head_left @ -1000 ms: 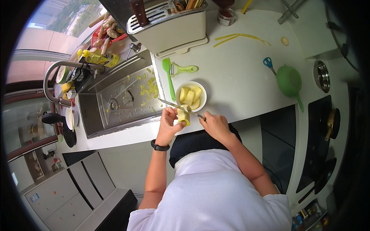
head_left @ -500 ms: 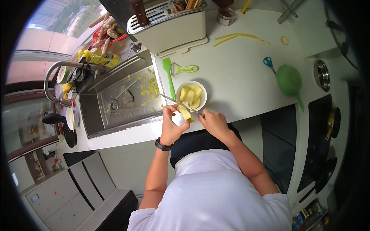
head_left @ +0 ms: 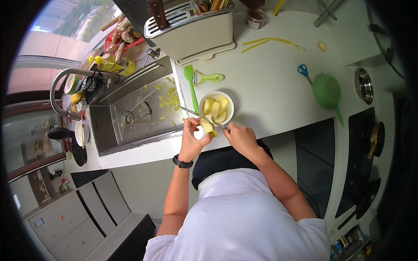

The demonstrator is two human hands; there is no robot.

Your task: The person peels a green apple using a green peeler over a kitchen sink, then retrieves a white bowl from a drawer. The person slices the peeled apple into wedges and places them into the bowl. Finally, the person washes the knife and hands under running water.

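My left hand (head_left: 194, 138) grips a pale yellow peeled chunk of fruit or vegetable (head_left: 207, 127) between fingers and thumb at the counter's front edge. The fingers of my right hand (head_left: 241, 138) are wrapped round the handle of a knife (head_left: 196, 114). Its blade crosses the far end of the chunk and points to the far left, toward the sink. Just beyond stands a white bowl (head_left: 232, 108) with several pale yellow pieces (head_left: 216, 108). A white rounded thing, partly hidden, shows beside my left hand. A green spatula (head_left: 191, 89) and a green peeler (head_left: 209, 78) lie behind the bowl.
To the left is a steel sink (head_left: 104, 126) with peelings (head_left: 167, 102) and a tap (head_left: 54, 87). A cream knife block (head_left: 200, 37) stands at the back. Blue-handled scissors (head_left: 303, 71) and a green strainer (head_left: 326, 90) lie right, near the hob (head_left: 357, 161).
My left hand has shifted slightly left and toward me, its thumb lower on the chunk. The knife and my right hand have barely moved.
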